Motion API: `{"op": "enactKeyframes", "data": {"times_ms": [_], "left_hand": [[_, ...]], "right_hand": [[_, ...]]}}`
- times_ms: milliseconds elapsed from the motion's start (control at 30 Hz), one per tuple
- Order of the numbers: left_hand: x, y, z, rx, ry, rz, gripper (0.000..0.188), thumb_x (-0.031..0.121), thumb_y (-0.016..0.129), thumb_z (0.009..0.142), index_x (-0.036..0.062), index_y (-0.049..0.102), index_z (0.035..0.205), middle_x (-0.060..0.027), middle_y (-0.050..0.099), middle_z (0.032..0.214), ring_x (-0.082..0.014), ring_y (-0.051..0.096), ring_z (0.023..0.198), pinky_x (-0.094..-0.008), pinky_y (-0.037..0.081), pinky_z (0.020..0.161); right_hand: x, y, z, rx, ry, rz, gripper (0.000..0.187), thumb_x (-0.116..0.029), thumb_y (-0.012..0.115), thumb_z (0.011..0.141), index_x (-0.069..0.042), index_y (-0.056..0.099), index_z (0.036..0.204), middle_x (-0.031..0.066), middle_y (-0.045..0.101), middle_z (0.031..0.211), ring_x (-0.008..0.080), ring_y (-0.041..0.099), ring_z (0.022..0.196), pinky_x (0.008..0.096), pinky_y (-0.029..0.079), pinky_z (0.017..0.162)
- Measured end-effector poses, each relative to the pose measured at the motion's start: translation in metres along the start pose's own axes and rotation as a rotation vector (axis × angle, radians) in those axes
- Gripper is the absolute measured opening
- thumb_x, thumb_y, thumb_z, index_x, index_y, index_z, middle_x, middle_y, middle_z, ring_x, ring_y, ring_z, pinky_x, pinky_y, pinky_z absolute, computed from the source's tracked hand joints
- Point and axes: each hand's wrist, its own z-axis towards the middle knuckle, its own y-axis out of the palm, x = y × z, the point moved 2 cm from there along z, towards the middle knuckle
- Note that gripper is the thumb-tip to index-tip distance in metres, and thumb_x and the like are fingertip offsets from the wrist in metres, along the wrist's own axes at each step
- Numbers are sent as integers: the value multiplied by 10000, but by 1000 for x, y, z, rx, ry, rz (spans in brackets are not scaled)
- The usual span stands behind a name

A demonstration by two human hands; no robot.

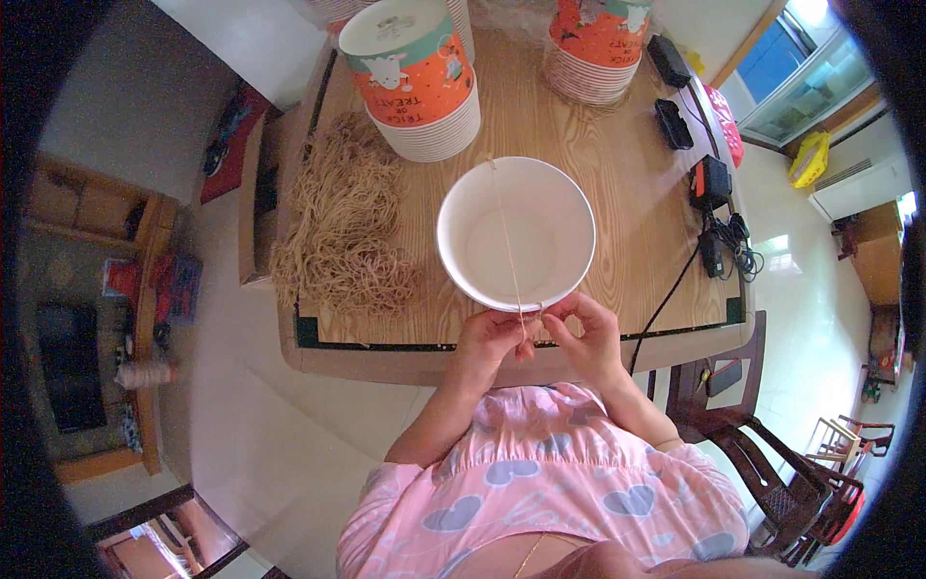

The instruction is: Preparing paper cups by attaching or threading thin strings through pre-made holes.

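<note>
A white paper bucket [473, 207] stands near the front edge of the table, its mouth facing up. A thin tan string [505, 230] crosses that mouth from the far rim to the near rim. At the near rim my left hand [490, 343] pinches the string, a short length of it hanging by the fingers. Close beside it, my right hand [588, 338] has thumb and forefinger pinched at the rim, where the string comes through. The fingertips partly hide the string's end there. On the left lies a loose heap of tan strings [342, 227].
A tall stack of orange and white paper buckets [415, 92] stands upside down behind the heap. Another stack [595, 58] is at the back right. Black power adapters [711, 183] and cables lie along the right edge of the wooden table [637, 251]. A dark chair [714, 386] stands at the right.
</note>
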Motion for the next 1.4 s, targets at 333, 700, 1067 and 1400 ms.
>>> {"op": "enactKeyframes", "data": {"times_ms": [333, 700, 1067, 1400], "left_hand": [[-10, 0, 9, 36, 68, 86, 130, 107, 617, 779, 20, 630, 875, -8, 588, 692, -83, 504, 589, -225, 395, 529], [-3, 13, 3, 138, 224, 158, 96, 12, 597, 768, 30, 586, 862, -15, 603, 767, -85, 554, 644, -220, 468, 596], [-1, 14, 2, 168, 211, 138, 119, -55, 590, 772, -22, 592, 887, -44, 622, 846, -85, 579, 741, -206, 480, 674], [-6, 9, 5, 135, 212, 101, 133, -40, 589, 778, -14, 612, 907, -46, 636, 838, -70, 578, 711, -183, 466, 612]], "right_hand": [[0, -4, 0, 42, -92, -65, 83, -3, 647, 736, 0, 593, 799, 47, 602, 720, 102, 540, 662, 240, 442, 607], [-2, 2, 0, 99, -122, -11, 100, 9, 665, 713, -3, 588, 775, 60, 594, 717, 125, 561, 669, 244, 451, 608], [-14, 1, -2, 134, -310, -232, 122, 0, 666, 692, -13, 610, 799, 107, 597, 799, 235, 590, 730, 302, 473, 614], [3, 2, 1, 77, -111, 88, 119, -2, 617, 752, -5, 612, 871, 74, 602, 784, 165, 584, 739, 274, 460, 644]]}}
